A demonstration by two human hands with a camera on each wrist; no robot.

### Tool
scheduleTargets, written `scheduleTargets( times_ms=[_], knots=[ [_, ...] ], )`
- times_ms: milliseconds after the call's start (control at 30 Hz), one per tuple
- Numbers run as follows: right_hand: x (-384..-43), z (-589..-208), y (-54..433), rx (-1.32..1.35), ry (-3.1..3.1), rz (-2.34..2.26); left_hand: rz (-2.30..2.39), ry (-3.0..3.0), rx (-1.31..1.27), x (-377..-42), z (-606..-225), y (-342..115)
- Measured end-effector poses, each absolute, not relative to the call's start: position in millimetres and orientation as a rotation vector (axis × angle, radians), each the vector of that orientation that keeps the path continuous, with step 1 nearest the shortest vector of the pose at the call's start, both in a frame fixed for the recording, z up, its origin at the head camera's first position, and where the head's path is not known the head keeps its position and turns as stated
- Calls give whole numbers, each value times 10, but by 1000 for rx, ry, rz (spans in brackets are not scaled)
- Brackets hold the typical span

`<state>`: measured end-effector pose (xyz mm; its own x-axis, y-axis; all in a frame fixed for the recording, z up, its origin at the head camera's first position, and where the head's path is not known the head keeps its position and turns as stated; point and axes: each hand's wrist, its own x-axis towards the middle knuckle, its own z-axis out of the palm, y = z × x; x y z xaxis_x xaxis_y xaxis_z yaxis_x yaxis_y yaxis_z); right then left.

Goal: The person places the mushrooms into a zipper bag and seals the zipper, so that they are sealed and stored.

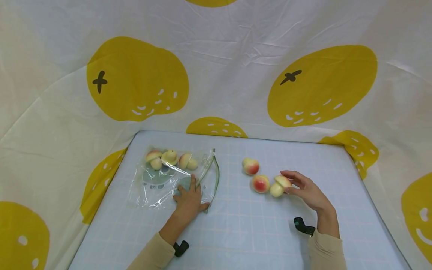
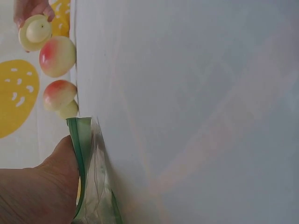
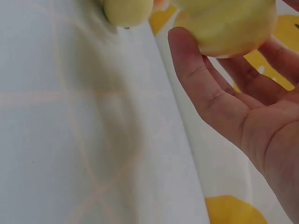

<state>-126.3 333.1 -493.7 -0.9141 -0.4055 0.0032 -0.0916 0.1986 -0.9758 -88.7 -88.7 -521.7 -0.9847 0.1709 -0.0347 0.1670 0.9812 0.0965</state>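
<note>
My left hand (image 1: 188, 202) rests with spread fingers on a clear zip bag (image 1: 136, 197), near its green-edged mouth. Inside lie several toy mushrooms, cream with reddish caps. In the left wrist view, the green zip edge (image 2: 84, 144) stands up beside the hand (image 2: 39, 189); the fingers are hidden there. On the right, my right hand (image 1: 314, 195) holds a toy mushroom (image 1: 283, 181) between thumb and fingers. The right wrist view shows its pale yellow surface (image 3: 229, 28) above the thumb. Just left of it sits another toy mushroom (image 1: 260, 183), its red-tinged cap facing me.
A further toy mushroom (image 1: 251, 166) lies behind those two, right of the bag. The table has a pale checked cover (image 1: 243, 232). White cloth with yellow fruit prints (image 1: 222, 86) rises behind the table and along its sides. Each wrist carries a black camera mount (image 1: 303, 227).
</note>
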Motion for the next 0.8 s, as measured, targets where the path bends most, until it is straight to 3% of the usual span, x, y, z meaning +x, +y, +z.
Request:
scheduleTargets(
  times_ms=[800],
  knots=[
    [-1412,-4846,2496,-334,2077,-2286,126,3092,275,-885,-5227,-879]
  ],
)
